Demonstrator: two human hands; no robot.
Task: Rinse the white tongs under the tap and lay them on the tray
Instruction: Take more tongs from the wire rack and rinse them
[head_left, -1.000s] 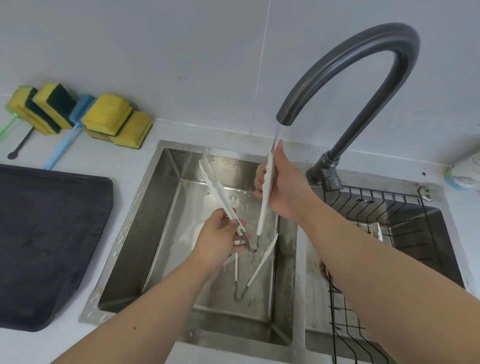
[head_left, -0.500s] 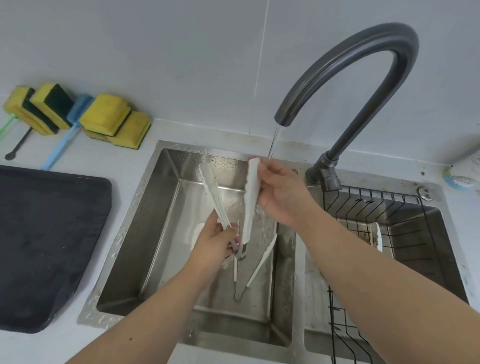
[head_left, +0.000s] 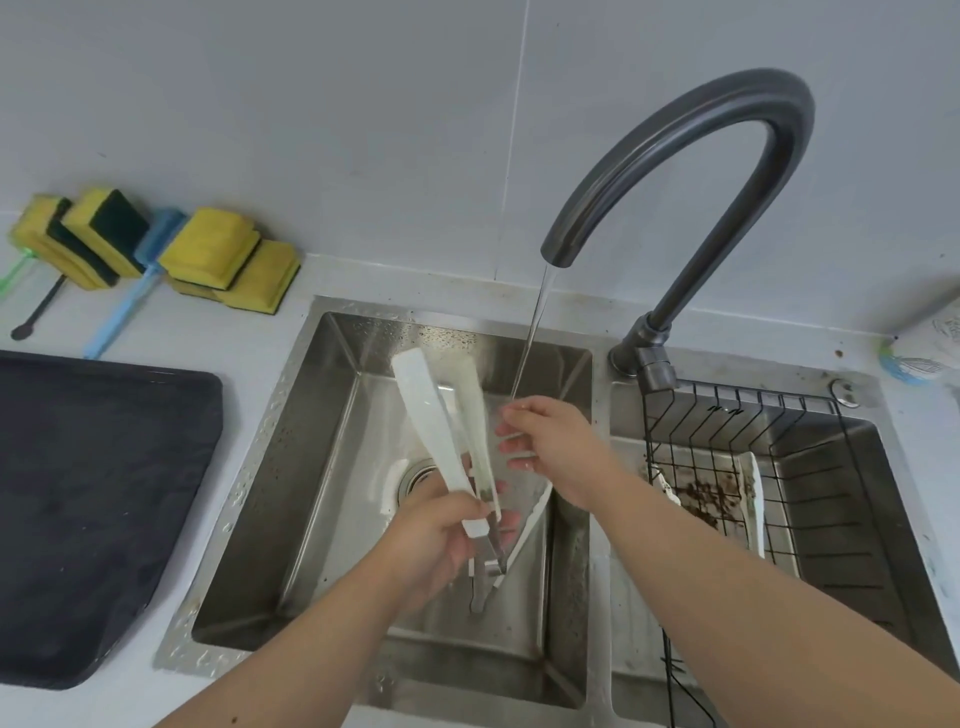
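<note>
Over the sink (head_left: 291, 493), left hand (head_left: 431, 535) grips the white tongs (head_left: 428, 415) near their hinge, arms reaching beyond it; right hand (head_left: 558, 449) relaxed.

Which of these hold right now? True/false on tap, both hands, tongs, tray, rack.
1. Water runs from the tap. True.
2. The left hand holds the white tongs. True.
3. The right hand holds the tongs too. False: it is open under the water, holding nothing.
4. The tongs lie on the tray. False: held above the sink, right of the tray.
5. The wire rack sits in the left basin. False: the right one.
</note>
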